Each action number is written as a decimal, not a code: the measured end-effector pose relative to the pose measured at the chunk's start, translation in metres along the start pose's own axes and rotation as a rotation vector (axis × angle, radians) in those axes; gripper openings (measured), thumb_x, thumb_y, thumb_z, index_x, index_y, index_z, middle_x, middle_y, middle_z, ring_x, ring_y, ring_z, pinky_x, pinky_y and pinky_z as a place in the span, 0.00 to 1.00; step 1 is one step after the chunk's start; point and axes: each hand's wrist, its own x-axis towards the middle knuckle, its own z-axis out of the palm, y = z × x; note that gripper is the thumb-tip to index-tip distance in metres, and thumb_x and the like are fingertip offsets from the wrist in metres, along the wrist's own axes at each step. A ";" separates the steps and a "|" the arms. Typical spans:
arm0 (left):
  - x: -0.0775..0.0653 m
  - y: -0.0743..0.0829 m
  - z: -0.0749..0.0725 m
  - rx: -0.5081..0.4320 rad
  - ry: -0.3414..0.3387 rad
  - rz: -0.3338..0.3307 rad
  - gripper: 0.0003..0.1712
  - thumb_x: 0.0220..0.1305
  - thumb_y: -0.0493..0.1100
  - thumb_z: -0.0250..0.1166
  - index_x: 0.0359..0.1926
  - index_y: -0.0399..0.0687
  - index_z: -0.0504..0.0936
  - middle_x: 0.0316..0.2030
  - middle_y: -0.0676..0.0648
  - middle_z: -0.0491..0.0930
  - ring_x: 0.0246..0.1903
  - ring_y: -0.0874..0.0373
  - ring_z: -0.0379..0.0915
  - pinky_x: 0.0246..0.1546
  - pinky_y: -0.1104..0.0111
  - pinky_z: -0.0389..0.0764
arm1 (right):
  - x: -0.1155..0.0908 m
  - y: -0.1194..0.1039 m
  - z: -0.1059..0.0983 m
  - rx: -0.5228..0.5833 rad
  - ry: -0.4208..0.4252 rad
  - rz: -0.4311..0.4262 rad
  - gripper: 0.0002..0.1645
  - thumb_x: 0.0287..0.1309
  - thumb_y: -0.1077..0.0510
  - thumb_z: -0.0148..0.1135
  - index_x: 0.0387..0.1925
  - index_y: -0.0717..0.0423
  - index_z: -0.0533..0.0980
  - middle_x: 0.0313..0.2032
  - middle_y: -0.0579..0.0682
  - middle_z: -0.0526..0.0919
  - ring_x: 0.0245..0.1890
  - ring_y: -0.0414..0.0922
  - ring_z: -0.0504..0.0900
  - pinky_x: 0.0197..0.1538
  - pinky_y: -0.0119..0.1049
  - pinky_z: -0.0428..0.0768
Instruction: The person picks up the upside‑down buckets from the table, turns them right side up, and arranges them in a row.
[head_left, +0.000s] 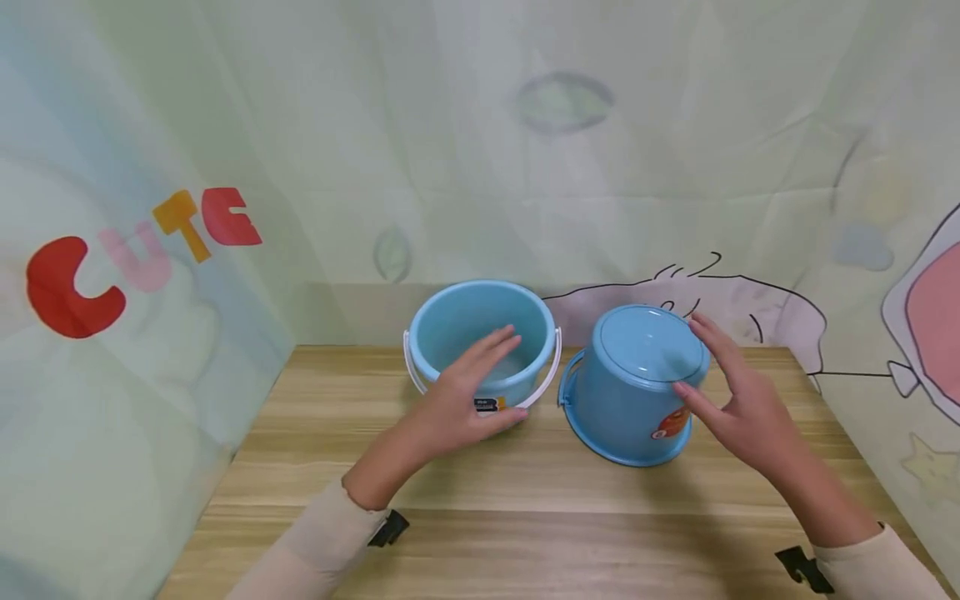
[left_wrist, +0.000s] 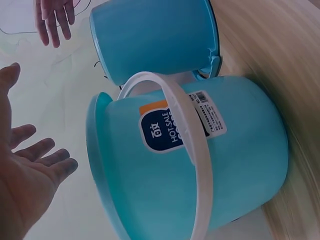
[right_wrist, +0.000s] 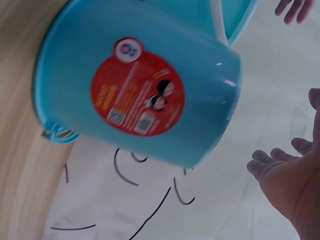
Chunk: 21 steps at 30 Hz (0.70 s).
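Two blue plastic buckets are side by side on a wooden table. The left bucket point(head_left: 480, 312) stands upright, mouth up, its white handle point(left_wrist: 192, 145) hanging down at the front across the label. My left hand point(head_left: 463, 400) hovers over its near rim, fingers spread; the left wrist view shows a gap between fingers and rim. The right bucket point(head_left: 637, 400) is upside down, base up, with a red round sticker point(right_wrist: 137, 92) on its side. Beside its base is my right hand point(head_left: 750, 408), thumb and fingers apart, and the right wrist view shows it separate from the bucket.
The wood-grain table point(head_left: 517, 533) runs back to a printed cloth backdrop point(head_left: 450, 125), which hangs behind and on both sides. The right bucket's blue handle point(head_left: 567, 379) lies by its rim, between the two buckets.
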 end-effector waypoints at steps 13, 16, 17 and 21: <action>0.003 0.010 0.025 0.039 -0.074 0.107 0.49 0.55 0.49 0.81 0.74 0.43 0.69 0.72 0.39 0.69 0.72 0.45 0.67 0.66 0.56 0.77 | -0.028 0.044 -0.007 -0.023 0.040 0.011 0.59 0.49 0.62 0.80 0.79 0.49 0.60 0.77 0.62 0.62 0.73 0.71 0.62 0.63 0.79 0.62; 0.004 0.013 0.032 0.058 -0.093 0.127 0.47 0.56 0.50 0.80 0.72 0.43 0.71 0.72 0.41 0.70 0.72 0.47 0.67 0.69 0.58 0.75 | -0.033 0.054 -0.006 -0.040 0.037 0.005 0.57 0.47 0.63 0.81 0.77 0.53 0.62 0.73 0.65 0.66 0.70 0.71 0.65 0.62 0.78 0.64; 0.004 0.014 0.034 0.067 -0.096 0.137 0.46 0.56 0.51 0.80 0.71 0.42 0.72 0.71 0.41 0.70 0.71 0.48 0.68 0.69 0.59 0.75 | -0.035 0.057 -0.005 -0.049 0.038 0.001 0.56 0.47 0.63 0.81 0.76 0.55 0.64 0.71 0.66 0.68 0.69 0.71 0.66 0.62 0.77 0.65; 0.004 0.016 0.047 0.089 -0.097 0.193 0.40 0.55 0.51 0.81 0.66 0.41 0.77 0.67 0.43 0.74 0.69 0.50 0.70 0.69 0.64 0.74 | -0.044 0.067 -0.003 -0.070 0.033 -0.005 0.47 0.48 0.62 0.81 0.70 0.62 0.69 0.65 0.66 0.74 0.63 0.69 0.71 0.71 0.59 0.68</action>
